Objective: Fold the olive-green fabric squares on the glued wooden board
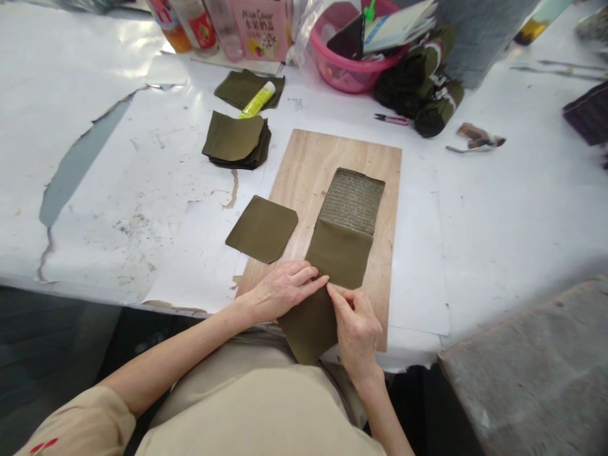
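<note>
A long olive fabric strip [339, 253] lies on a wooden board [304, 171], its far end showing a ribbed grey patch [352, 199]. My left hand [284, 288] rests on the strip's left edge with fingers stretched out and pressing down. My right hand [356, 326] pinches the fabric at a fold right beside the left fingertips. The strip's near end hangs over the table edge toward my lap. A separate olive square [262, 228] lies half on the board, left of my hands.
A stack of olive squares [237, 140] and another pile with a yellow glue tube [257, 100] lie at the back left. A pink basin [349, 66], dark fabric rolls [427, 82], small snips [392, 119] and bottles [190, 25] stand along the far edge. The white table covering [95, 190] is torn.
</note>
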The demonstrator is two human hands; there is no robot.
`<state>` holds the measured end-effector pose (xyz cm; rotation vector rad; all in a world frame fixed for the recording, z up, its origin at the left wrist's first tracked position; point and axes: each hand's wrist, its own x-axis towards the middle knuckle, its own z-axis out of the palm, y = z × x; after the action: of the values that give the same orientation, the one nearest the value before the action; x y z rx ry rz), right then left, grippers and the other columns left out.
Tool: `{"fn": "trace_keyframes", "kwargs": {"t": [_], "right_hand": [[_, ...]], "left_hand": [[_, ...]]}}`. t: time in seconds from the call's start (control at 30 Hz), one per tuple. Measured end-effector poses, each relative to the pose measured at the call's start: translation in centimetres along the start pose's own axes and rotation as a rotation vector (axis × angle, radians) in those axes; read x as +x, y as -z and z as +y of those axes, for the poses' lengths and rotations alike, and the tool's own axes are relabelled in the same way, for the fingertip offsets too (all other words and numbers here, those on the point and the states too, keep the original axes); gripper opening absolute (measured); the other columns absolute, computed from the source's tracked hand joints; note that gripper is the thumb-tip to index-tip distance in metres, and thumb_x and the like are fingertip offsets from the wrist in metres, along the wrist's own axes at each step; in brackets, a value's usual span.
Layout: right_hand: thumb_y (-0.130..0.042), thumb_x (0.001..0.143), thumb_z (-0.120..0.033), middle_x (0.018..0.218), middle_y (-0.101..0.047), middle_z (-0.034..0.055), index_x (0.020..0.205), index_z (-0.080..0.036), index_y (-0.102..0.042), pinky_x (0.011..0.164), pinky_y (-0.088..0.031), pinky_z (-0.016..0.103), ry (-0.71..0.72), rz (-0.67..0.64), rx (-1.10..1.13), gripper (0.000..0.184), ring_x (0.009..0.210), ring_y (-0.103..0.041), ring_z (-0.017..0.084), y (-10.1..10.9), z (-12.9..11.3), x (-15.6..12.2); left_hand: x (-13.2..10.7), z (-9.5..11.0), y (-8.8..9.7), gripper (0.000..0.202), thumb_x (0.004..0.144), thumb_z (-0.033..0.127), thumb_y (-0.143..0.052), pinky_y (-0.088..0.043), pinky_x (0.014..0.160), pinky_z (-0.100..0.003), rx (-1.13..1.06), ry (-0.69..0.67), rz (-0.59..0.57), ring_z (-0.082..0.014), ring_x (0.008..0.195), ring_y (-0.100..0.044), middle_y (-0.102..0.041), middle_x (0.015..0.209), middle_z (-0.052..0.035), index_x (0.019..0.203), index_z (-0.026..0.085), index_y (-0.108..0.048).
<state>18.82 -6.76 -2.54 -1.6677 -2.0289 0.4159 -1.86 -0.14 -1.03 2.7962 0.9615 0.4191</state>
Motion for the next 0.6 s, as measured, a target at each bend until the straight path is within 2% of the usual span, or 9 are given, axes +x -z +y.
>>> {"fn": "trace_keyframes", "kwargs": {"t": [0.2, 0.6], "right_hand": [[-0.046, 0.097, -0.019, 0.090, -0.063, 0.0020, 0.125, -0.032, -0.062, 0.067, -0.046, 0.022, 0.030, 0.026, -0.066, 0.035, 0.079, -0.057, 0.012, -0.08, 0.04, -0.06], [-0.051, 0.094, -0.017, 0.087, -0.062, 0.0019, 0.122, -0.028, -0.064, 0.067, -0.046, 0.021, 0.060, 0.039, -0.105, 0.033, 0.078, -0.057, 0.012, 0.02, -0.09, 0.18]], "left_hand": [[0.08, -0.08, -0.23, 0.031, 0.098, 0.017, -0.043, -0.052, 0.092, -0.036, 0.044, -0.020, 0.050, -0.0196, 0.100, -0.055, -0.060, 0.107, -0.0098, 0.127, 0.013, -0.052], [-0.12, 0.04, -0.30, 0.030, 0.098, 0.018, -0.044, -0.052, 0.092, -0.036, 0.042, -0.010, 0.052, -0.0198, 0.102, -0.055, -0.060, 0.108, -0.0098, 0.126, 0.012, -0.053]]}}
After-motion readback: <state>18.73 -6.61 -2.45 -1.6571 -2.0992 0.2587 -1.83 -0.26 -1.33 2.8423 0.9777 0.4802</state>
